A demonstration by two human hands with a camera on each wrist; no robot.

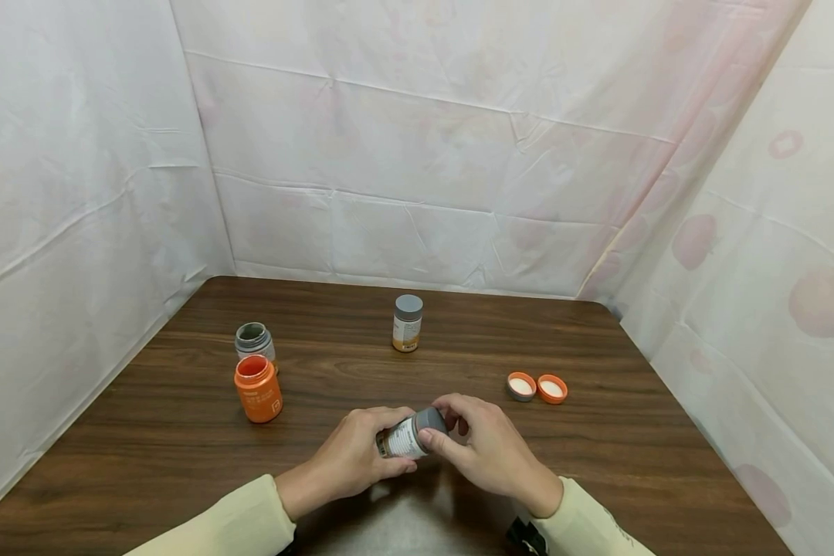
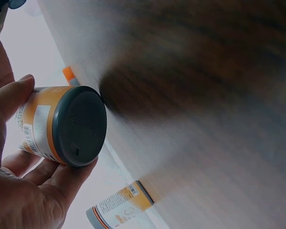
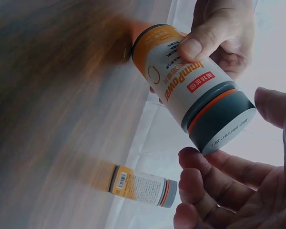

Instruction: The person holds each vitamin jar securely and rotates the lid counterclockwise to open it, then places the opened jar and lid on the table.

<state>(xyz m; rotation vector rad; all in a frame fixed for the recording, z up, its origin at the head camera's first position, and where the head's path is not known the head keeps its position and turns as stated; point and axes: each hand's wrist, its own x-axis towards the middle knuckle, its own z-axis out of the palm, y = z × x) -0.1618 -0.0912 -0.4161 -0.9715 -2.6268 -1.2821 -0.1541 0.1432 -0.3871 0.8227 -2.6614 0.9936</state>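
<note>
My left hand (image 1: 350,455) grips a small supplement bottle (image 2: 43,119) round its orange-and-white label, tilted on its side above the wooden table. Its dark base faces the left wrist camera, and its grey cap (image 3: 224,119) points toward my right hand (image 1: 489,448). Thumb and fingertips of the right hand lie at opposite edges of this cap, which sits on the bottle over a thin orange ring. In the right wrist view the left thumb presses across the label's printed side.
A capped bottle of the same kind (image 1: 407,324) stands farther back. On the left, an uncapped orange bottle (image 1: 259,398) partly hides an uncapped grey one (image 1: 255,344). Two caps, one grey-sided (image 1: 521,387) and one orange (image 1: 552,389), lie inside-up on the right.
</note>
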